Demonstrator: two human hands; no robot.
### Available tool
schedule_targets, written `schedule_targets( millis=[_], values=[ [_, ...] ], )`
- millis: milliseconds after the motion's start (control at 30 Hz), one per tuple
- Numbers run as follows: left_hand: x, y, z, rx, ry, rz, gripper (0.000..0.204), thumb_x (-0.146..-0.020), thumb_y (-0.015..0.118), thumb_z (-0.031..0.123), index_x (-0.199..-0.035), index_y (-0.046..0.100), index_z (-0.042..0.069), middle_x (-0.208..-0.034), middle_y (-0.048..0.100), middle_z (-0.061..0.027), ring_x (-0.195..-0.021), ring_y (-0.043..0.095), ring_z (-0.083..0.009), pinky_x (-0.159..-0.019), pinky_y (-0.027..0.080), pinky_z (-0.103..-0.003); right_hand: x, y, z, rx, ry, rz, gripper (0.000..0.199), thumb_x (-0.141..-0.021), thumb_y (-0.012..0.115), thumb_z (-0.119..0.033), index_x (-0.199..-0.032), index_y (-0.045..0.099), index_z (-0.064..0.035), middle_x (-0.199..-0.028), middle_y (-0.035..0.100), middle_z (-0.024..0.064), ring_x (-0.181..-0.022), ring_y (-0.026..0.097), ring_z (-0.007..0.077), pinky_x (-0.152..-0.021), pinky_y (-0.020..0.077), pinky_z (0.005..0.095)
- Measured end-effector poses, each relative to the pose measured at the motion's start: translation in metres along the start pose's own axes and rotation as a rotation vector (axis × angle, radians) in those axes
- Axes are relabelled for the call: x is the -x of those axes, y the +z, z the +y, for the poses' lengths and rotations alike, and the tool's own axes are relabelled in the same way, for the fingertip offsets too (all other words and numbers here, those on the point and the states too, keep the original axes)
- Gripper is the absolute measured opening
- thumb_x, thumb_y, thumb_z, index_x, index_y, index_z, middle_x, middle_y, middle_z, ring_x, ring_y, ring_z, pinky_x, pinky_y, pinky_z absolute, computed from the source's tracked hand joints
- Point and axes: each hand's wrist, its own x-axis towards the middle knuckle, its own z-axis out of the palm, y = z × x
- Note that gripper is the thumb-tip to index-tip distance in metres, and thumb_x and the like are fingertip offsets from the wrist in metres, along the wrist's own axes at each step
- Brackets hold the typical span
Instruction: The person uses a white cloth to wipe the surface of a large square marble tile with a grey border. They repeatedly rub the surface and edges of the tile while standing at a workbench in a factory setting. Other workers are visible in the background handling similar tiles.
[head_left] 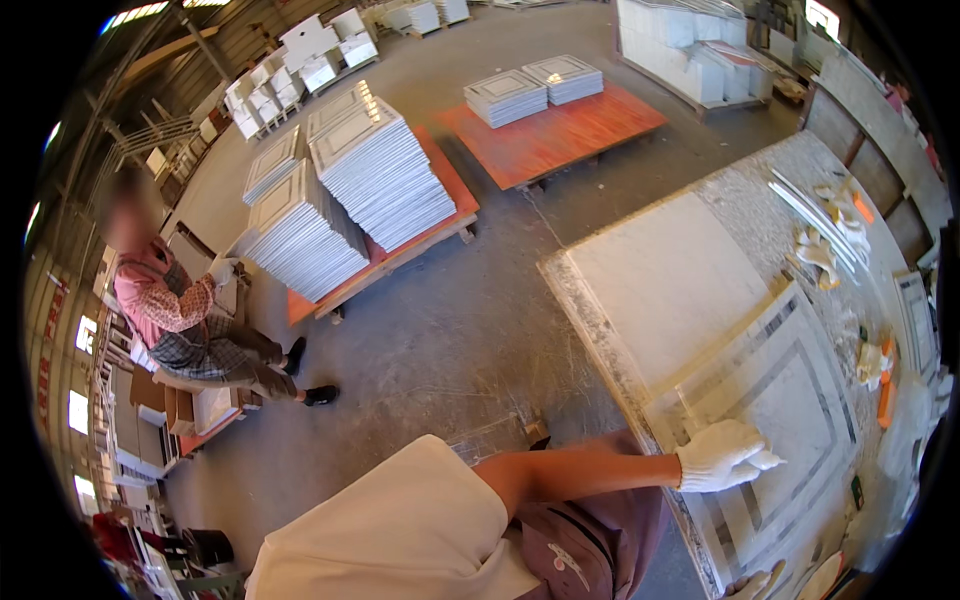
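Note:
My left hand, in a white knitted glove, rests palm down on a pale marble-look panel with grey inlaid border bands. Its fingers reach to the right, held loosely together, and I see nothing gripped in them. A gloved hand, my right hand, shows only in part at the lower edge, by the panel's near end; its fingers are mostly cut off. Beyond the panel, a plain white slab lies on the stone-topped table. A see-through, blurred strip runs along the edge between panel and slab.
Thin white strips, used gloves and orange-handled tools lie along the table's far side. Stacks of bordered panels stand on red pallets. A co-worker with gloved hands stands at left beside the stacks.

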Motion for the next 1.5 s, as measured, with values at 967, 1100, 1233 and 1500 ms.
schedule_targets(
  millis=[967, 1100, 1233, 1500],
  values=[
    [0.02, -0.111, -0.023, -0.111, 0.01, 0.193, 0.024, -0.086, 0.071, 0.023, -0.107, 0.067, 0.013, -0.09, 0.064, -0.0092, -0.088, 0.063, -0.033, -0.076, 0.048, -0.045, 0.023, 0.089, -0.072, -0.021, -0.273, -0.213, 0.059, -0.105, 0.047, -0.04, -0.143, 0.051, 0.005, -0.078, 0.049, 0.0066, -0.071, 0.045, 0.0206, -0.068, 0.0423, 0.0369],
    [0.018, -0.11, -0.02, -0.15, -0.035, 0.175, 0.024, -0.087, 0.07, 0.023, -0.108, 0.065, 0.013, -0.09, 0.063, -0.0092, -0.089, 0.062, -0.0329, -0.078, 0.047, -0.044, 0.021, 0.089, -0.067, -0.001, -0.269, -0.234, 0.062, -0.105, 0.047, -0.043, -0.144, 0.05, 0.0042, -0.077, 0.049, 0.0061, -0.071, 0.046, 0.02, -0.067, 0.0413, 0.0365],
    [0.02, -0.104, -0.02, -0.222, -0.056, 0.198, 0.025, -0.088, 0.069, 0.024, -0.109, 0.064, 0.013, -0.091, 0.063, -0.01, -0.09, 0.062, -0.0334, -0.079, 0.047, -0.044, 0.015, 0.09, -0.058, -0.054, -0.283, -0.264, 0.065, -0.104, 0.048, -0.045, -0.147, 0.047, 0.0034, -0.075, 0.049, 0.005, -0.069, 0.045, 0.0183, -0.066, 0.0402, 0.0346],
    [0.018, -0.103, -0.019, -0.275, -0.079, 0.165, 0.028, -0.088, 0.07, 0.024, -0.112, 0.063, 0.01, -0.097, 0.065, -0.0121, -0.09, 0.062, -0.0351, -0.079, 0.048, -0.045, -0.007, 0.091, -0.027, -0.024, -0.328, -0.264, 0.063, -0.104, 0.054, -0.043, -0.146, 0.05, 0.0037, -0.084, 0.059, 0.0081, -0.068, 0.046, 0.0158, -0.065, 0.0439, 0.0334]
  ],
)
